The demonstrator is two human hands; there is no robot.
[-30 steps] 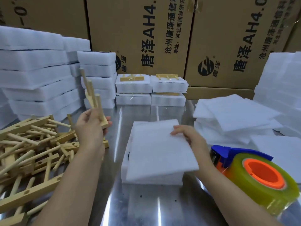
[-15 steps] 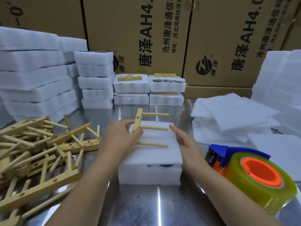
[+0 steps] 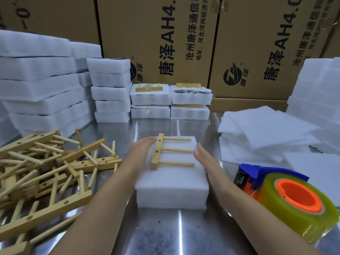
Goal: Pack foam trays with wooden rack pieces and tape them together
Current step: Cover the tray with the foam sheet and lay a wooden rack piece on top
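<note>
Head view: I saw the left hand (image 3: 141, 150) and right hand (image 3: 204, 160), fingers straight, flanking the foam (image 3: 171, 183); the rack (image 3: 157, 153) lay on top between them, tape (image 3: 312, 216) right of the right hand.

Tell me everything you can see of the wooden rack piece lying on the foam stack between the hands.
Pale bare wood: the wooden rack piece is one square bar with three round dowels pointing right, comb-like, a small hole in the bar. It lies flat on the far half of the white foam stack. The left hand reaches the bar's far end with straight fingers; the right hand is open by the dowel tips, contact unclear.
</note>
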